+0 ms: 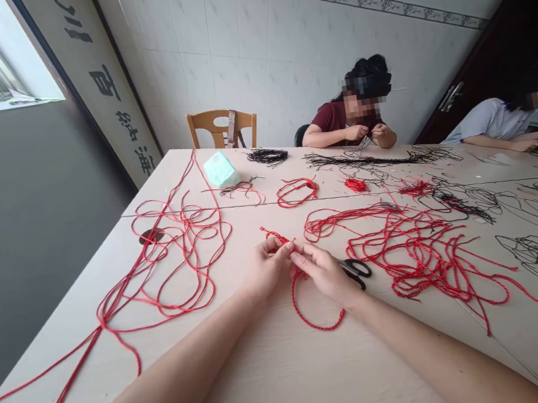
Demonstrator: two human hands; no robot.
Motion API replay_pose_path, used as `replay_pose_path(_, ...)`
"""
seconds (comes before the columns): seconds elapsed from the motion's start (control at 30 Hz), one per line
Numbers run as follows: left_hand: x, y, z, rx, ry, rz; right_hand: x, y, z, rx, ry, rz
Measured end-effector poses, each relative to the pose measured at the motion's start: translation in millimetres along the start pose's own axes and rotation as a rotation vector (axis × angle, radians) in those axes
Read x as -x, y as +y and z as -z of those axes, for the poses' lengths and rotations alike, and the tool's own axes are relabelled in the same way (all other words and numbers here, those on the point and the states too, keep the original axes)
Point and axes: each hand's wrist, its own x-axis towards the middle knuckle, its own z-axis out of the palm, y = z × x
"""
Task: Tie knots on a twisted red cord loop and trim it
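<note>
My left hand and my right hand meet over the light wooden table, both pinching a braided red cord. The cord runs up past my left fingers and hangs in a loop below my right hand onto the table. Black-handled scissors lie just right of my right hand.
Long thin red cords loop across the left of the table; a tangle of red braided cords lies to the right. Black cords, a mint packet, a chair. Two other people sit working at the far side.
</note>
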Motion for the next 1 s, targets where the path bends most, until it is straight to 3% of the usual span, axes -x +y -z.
replay_pose_path(0.23, -5.6, -14.4, 8.8, 0.02, 0.101, 0.024, 3.6, -5.2, -5.8, 0.979, 0.063, 0.323)
replay_pose_path(0.3, -6.1, -15.3, 10.3, -0.026, 0.137, 0.03, 2.3, -5.7, -3.8, 0.986, 0.038, 0.273)
replay_pose_path(0.47, -5.3, -9.7, 12.5, -0.115, 0.127, 0.042, -3.7, -2.4, 11.4, 0.466, -0.062, 0.096)
replay_pose_path(0.53, -6.1, -9.0, 13.6, -0.07, 0.115, 0.04, -4.8, -1.5, 15.2, 0.379, -0.074, 0.084)
replay_pose_path(0.6, -8.4, -10.7, 15.3, 0.007, 0.125, 0.038, -4.4, -1.5, 15.8, 0.457, -0.055, 0.109)
replay_pose_path(0.8, -15.8, -16.9, 20.7, 0.136, 0.153, 0.078, 1.1, -1.6, 8.6, 0.988, 0.09, 0.31)
replay_pose_path(1.0, -13.4, -12.4, 14.9, 0.118, 0.242, 0.108, 7.3, -3.2, -7.6, 1.231, 0.021, 0.303)
